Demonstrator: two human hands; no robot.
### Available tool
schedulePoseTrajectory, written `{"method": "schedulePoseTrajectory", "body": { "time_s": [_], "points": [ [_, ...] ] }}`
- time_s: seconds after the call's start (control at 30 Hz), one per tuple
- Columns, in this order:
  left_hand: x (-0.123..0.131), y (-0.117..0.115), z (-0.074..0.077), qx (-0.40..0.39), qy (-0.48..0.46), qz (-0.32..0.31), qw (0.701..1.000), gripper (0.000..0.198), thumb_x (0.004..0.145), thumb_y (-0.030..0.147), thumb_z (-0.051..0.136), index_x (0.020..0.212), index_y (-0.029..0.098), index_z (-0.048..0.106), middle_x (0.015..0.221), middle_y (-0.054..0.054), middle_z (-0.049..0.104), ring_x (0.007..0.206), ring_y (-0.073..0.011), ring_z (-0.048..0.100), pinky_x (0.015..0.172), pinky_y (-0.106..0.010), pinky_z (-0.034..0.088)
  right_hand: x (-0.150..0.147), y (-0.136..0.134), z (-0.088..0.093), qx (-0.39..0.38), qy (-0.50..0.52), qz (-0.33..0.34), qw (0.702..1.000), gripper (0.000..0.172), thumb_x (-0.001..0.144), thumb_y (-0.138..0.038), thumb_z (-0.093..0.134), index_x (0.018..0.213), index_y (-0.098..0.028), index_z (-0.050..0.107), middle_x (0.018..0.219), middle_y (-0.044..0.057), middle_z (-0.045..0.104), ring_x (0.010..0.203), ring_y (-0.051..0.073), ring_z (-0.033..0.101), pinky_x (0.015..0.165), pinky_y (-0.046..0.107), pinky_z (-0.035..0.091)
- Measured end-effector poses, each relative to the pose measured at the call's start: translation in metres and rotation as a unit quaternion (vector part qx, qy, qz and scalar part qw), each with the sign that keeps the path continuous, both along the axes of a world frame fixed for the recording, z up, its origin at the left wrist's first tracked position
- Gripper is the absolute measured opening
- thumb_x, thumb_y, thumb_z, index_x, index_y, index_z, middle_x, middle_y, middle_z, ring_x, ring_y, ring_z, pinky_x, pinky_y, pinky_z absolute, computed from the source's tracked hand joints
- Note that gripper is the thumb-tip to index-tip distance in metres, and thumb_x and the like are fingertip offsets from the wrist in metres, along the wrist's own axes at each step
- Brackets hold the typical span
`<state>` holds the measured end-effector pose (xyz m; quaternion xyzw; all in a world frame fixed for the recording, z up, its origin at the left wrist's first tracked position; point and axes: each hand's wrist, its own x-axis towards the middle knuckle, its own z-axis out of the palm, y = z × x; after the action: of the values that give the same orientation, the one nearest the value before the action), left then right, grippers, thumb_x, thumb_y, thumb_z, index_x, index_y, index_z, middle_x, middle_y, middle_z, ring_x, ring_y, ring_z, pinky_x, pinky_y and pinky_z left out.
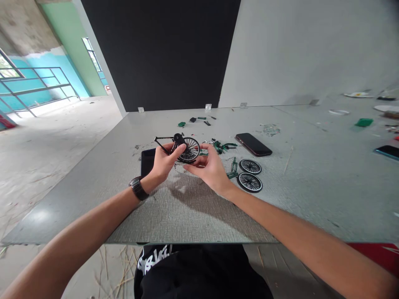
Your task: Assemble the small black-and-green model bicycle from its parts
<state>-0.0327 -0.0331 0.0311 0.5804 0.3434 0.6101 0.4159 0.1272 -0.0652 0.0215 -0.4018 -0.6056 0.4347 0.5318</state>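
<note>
Holding model bicycle [180, 140], white clothing lettering [155, 259] unclear

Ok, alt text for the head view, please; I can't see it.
The left hand holds a partly built black miniature bicycle above a grey textured table, the right hand at its spoked wheel. Right of them lie green plastic-looking pieces, two loose black spoked wheels and a black rectangular phone.

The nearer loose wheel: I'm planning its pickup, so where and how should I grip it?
Probably pinch its right rim, coming from the right and slightly above. The wheel lies flat; the other wheel sits close beyond it and a green part by its left, so the right rim looks easiest to reach.
</note>
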Motion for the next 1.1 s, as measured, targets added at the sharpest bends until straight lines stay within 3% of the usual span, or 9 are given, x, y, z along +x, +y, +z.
{"method": "schedulePoseTrajectory", "body": {
  "time_s": [0.2, 0.43, 0.6, 0.83, 1.1],
  "points": [
    [-0.001, -0.003, 0.003, 0.022, 0.042, 0.013, 0.999, 0.034, 0.08, 0.047, 0.077, 0.068, 0.015, 0.07, 0.063, 0.0, 0.061, 0.058, -0.0107, 0.049, 0.055, -0.025, 0.039, 0.001, 0.002, -0.002, -0.017, -0.01, -0.004, 1.0, 0.064, 0.066, -0.039, 0.088, 0.112, -0.026, 0.045, 0.066, -0.006, 0.066, 0.068, 0.021, 0.071, 0.068, 0.037, 0.059],
    [-0.001, 0.009, -0.007, -0.04, -0.035, -0.006, 0.999, 0.038, 0.077, 0.05, 0.078, 0.066, 0.016, 0.066, 0.061, 0.0, 0.059, 0.053, -0.0086, 0.046, 0.049, -0.023, 0.036, 0.002, 0.001, 0.001, -0.021, -0.004, 0.001, 1.0, 0.068, 0.064, -0.04, 0.089, 0.114, -0.025, 0.045, 0.072, -0.004, 0.069, 0.072, 0.021, 0.071, 0.073, 0.039, 0.058],
    [-0.001, 0.01, -0.008, -0.044, -0.043, -0.021, 0.998, 0.037, 0.077, 0.049, 0.079, 0.067, 0.015, 0.067, 0.063, 0.0, 0.06, 0.054, -0.0081, 0.046, 0.049, -0.022, 0.036, 0.002, 0.001, 0.002, -0.022, -0.001, 0.01, 1.0, 0.065, 0.064, -0.04, 0.089, 0.111, -0.024, 0.047, 0.072, -0.004, 0.068, 0.073, 0.021, 0.071, 0.073, 0.038, 0.057],
    [-0.001, 0.002, 0.0, 0.009, 0.027, 0.015, 0.999, 0.034, 0.079, 0.046, 0.077, 0.069, 0.014, 0.07, 0.065, -0.002, 0.064, 0.058, -0.0104, 0.051, 0.056, -0.024, 0.042, 0.0, 0.0, 0.003, -0.031, 0.011, 0.0, 0.999, 0.064, 0.063, -0.037, 0.09, 0.11, -0.025, 0.048, 0.068, -0.006, 0.067, 0.066, 0.018, 0.069, 0.064, 0.034, 0.055],
    [-0.001, -0.002, 0.002, 0.042, 0.064, 0.067, 0.995, 0.036, 0.081, 0.043, 0.075, 0.061, 0.016, 0.064, 0.058, 0.001, 0.054, 0.055, -0.0102, 0.044, 0.051, -0.025, 0.034, 0.0, 0.002, 0.004, -0.086, 0.013, 0.008, 0.996, 0.066, 0.062, -0.036, 0.09, 0.108, -0.024, 0.045, 0.066, -0.004, 0.07, 0.057, 0.015, 0.063, 0.055, 0.031, 0.048]
  ]
}}
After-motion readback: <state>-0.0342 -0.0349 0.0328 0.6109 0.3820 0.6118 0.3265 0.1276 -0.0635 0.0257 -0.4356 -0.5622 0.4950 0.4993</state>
